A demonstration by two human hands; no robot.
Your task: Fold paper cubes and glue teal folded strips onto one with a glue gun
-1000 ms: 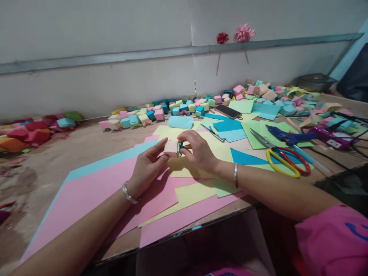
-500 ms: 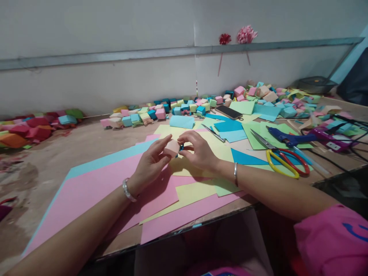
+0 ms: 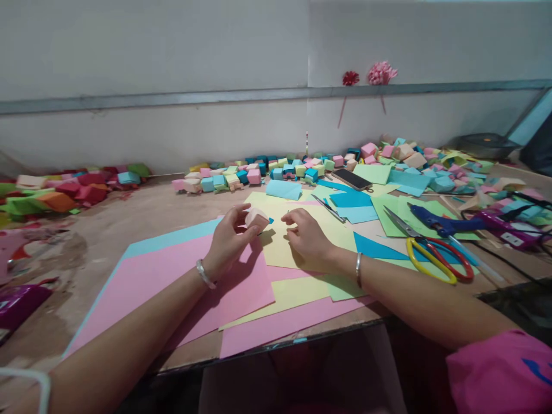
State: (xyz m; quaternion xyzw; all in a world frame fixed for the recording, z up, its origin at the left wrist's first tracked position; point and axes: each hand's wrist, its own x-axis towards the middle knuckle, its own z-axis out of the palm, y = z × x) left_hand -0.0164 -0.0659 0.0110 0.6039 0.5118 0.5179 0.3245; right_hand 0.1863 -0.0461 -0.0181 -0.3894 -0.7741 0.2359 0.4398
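Note:
My left hand (image 3: pixel 233 236) grips a small pale peach paper box (image 3: pixel 257 221) between thumb and fingers, above the coloured sheets. A small blue paper bit (image 3: pixel 271 221) sticks out at the box's right side. My right hand (image 3: pixel 308 233) is a short way to the right, apart from the box. Its fingers are bent with a gap between thumb and forefinger, and nothing shows in them. Beneath both hands lie a yellow paper sheet (image 3: pixel 276 253) and a pink paper sheet (image 3: pixel 181 287).
Scissors (image 3: pixel 431 253) and a blue glue gun (image 3: pixel 448 221) lie at the right, a phone (image 3: pixel 351 179) and tweezers (image 3: pixel 328 208) farther back. Folded paper boxes (image 3: pixel 215 181) line the wall. More bright paper pieces (image 3: pixel 81 187) are heaped at the left.
My right hand has let go of the box and drawn back to the right. My left hand still holds the box, now turned differently. The camera view has shifted slightly.

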